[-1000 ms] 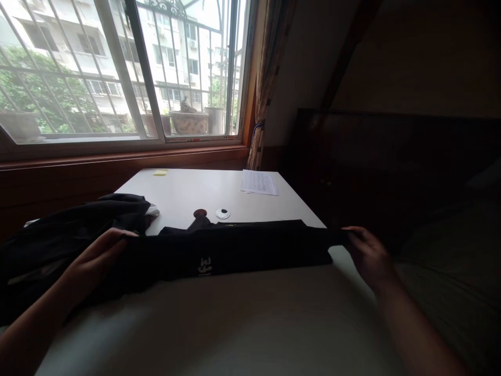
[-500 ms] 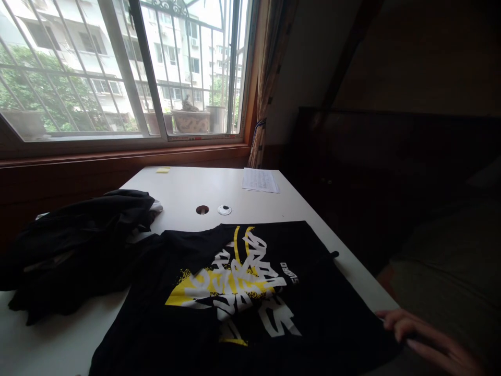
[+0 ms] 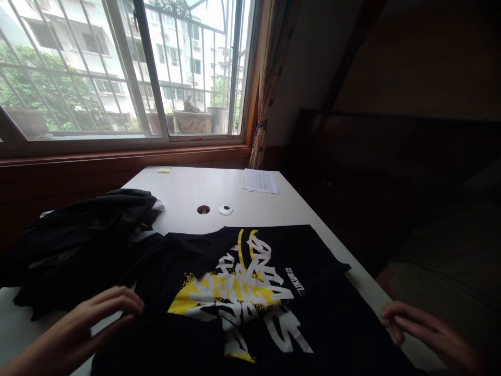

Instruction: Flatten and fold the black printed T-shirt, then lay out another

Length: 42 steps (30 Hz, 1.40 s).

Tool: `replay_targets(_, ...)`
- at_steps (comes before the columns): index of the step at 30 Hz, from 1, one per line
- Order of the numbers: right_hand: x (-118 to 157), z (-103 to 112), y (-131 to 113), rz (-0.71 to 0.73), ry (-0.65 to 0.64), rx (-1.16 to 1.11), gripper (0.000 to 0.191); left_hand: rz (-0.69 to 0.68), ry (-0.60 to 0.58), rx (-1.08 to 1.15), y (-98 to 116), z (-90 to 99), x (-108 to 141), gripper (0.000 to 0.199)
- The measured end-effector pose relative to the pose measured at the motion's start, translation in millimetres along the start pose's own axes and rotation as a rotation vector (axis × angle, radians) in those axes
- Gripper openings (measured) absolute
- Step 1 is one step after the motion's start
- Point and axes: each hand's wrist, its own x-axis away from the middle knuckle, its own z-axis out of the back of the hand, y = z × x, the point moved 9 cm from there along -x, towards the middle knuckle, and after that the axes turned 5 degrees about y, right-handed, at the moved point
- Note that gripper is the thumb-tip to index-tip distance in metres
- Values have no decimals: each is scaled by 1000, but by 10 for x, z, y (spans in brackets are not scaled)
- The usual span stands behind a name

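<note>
A black shirt (image 3: pixel 332 313) with a white and yellow print lies spread over the near part of the white table (image 3: pixel 188 185). At its left edge is my left hand (image 3: pixel 97 318), fingers stretched out and thumb apart, with nothing held. My right hand (image 3: pixel 426 329) is at the shirt's right edge, its fingers bent and close together; whether cloth is between them is hidden. A heap of dark clothes (image 3: pixel 90 224) lies on the table to the left, touching or close to the shirt.
Printed papers (image 3: pixel 261 181) lie near the table's far right corner, a yellow note (image 3: pixel 164 170) at the far left. A round hole (image 3: pixel 203 209) and a small round cover (image 3: pixel 225 210) are mid-table. Behind stand a barred window and a curtain (image 3: pixel 260 130).
My left hand has come into view over the shirt's left side. The shirt has shifted slightly right and toward me, and its right edge lies flatter. My right hand has moved little.
</note>
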Motion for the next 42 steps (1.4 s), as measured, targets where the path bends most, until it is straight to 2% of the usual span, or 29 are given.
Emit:
replay_targets(1,-68,-114,-17,-20,-132,62,32,-69,-30,-61,74,-13,-184,24)
replay_targets(2,-146,-193,-82,-3,-199,117,35,-131,-24,-117,141,-18,-372,24)
replay_targets(4,-320,-337,-266,40,-220,235,39,-223,12,-244,236,-79,-730,27)
replay_targets(6,-474,-571,-512,111,-224,337,37,-270,40,-369,259,-203,-1050,31)
replay_targets(10,-710,-1192,-1021,333,-263,440,33,-245,118,-518,95,-363,-1570,38)
replay_targets(12,-833,-1482,-1156,430,-282,482,35,-215,117,-533,-48,-393,-1766,39)
replay_targets(14,-967,-1737,-1174,501,-296,546,39,-192,92,-516,-186,-403,-1912,34)
replay_targets(17,-1190,-2002,-1037,526,-267,682,48,-184,50,-489,-325,-401,-2039,21)
replay_targets(20,-1372,-2156,-903,514,-232,773,56,-174,58,-489,-394,-369,-2102,14)
replay_targets(27,-1714,-2390,-900,475,-236,853,59,-119,207,-642,-423,-236,-2342,12)
replay_targets(36,-2140,-2717,-1061,427,-246,842,59,-119,359,-835,-296,-132,-2644,24)
replay_targets(39,-2133,-2732,-1148,439,-238,821,56,-151,386,-839,-183,-87,-2597,23)
replay_targets(42,-1959,-2647,-1270,497,-221,787,55,-223,387,-812,23,-86,-2365,25)
